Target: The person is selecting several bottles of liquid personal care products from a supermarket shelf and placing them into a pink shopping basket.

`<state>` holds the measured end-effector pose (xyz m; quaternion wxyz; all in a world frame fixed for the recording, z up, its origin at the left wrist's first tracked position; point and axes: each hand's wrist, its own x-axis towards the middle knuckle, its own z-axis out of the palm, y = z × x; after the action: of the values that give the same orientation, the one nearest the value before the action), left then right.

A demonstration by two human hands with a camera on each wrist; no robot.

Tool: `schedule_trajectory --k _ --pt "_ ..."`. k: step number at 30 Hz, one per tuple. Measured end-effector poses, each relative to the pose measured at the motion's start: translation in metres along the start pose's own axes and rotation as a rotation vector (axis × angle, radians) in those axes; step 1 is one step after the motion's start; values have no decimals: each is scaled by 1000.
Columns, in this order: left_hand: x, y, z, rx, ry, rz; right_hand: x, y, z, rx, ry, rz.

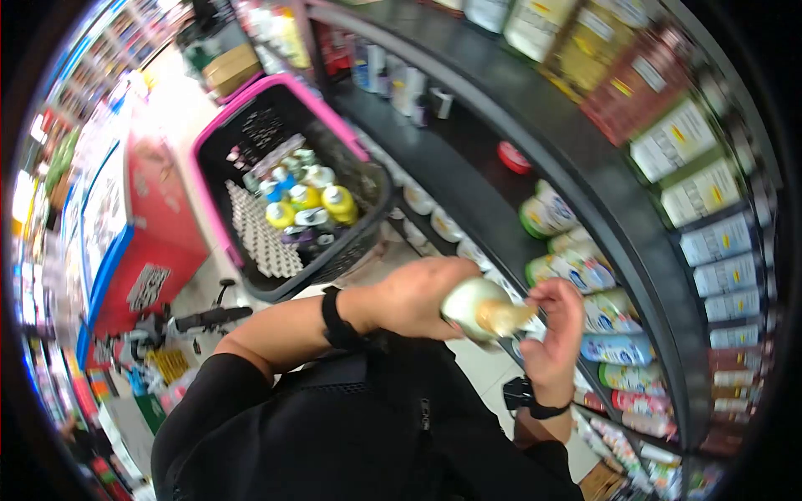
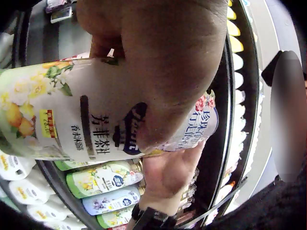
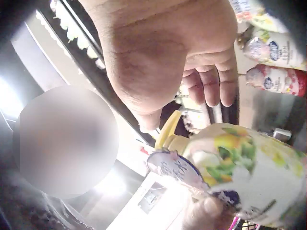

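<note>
A pump bottle [image 1: 474,302], pale with lemons and flowers on its label, is gripped around its body by my left hand [image 1: 418,294]. In the left wrist view, the left hand [image 2: 168,72] covers part of the label on the bottle [image 2: 53,110]. A yellow pump head [image 3: 168,132] and a printed neck tag [image 3: 175,166] show in the right wrist view. My right hand [image 1: 555,334] is beside the pump end; its fingers are loosely extended in the right wrist view, with nothing held there.
A black basket with a pink rim [image 1: 200,179] holds several bottles [image 1: 305,196]. Dark shelves [image 1: 468,159] run along the right, with a row of similar bottles [image 1: 614,313] lying on the lower one. A red-sided counter [image 1: 163,209] stands at the left.
</note>
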<state>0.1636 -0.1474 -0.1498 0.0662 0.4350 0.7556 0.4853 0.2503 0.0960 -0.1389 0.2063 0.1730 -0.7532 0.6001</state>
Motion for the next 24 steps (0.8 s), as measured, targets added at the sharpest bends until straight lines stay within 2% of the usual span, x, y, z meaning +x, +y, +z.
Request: schedule_trajectory --k 2,3,6,10,11,14,16,18,22,24 --pt "-13 3 -6 -20 40 123 26 -29 0 -312 -263 -140" --pt "-20 5 -13 -3 55 105 45 -49 10 -404 -399 -196" --pt "-40 12 -39 11 119 124 73 -71 42 -458 -576 -276" --pt "-65 20 -84 25 211 197 111 -104 92 -493 -670 -414" --pt "-72 23 -97 27 210 155 121 -112 107 -531 -685 -428" --pt "-90 24 -131 -11 213 35 152 -129 149 -631 -831 -329" --pt "-101 25 -156 -54 171 -64 169 -124 175 -518 -832 -287" --pt "-116 21 -171 -61 231 -114 187 -132 200 -573 -932 -246" --pt "-142 5 -194 -124 344 -179 208 -130 248 -557 -928 -245" --pt "-154 -10 -204 -209 375 -116 213 -126 266 -555 -877 -222"
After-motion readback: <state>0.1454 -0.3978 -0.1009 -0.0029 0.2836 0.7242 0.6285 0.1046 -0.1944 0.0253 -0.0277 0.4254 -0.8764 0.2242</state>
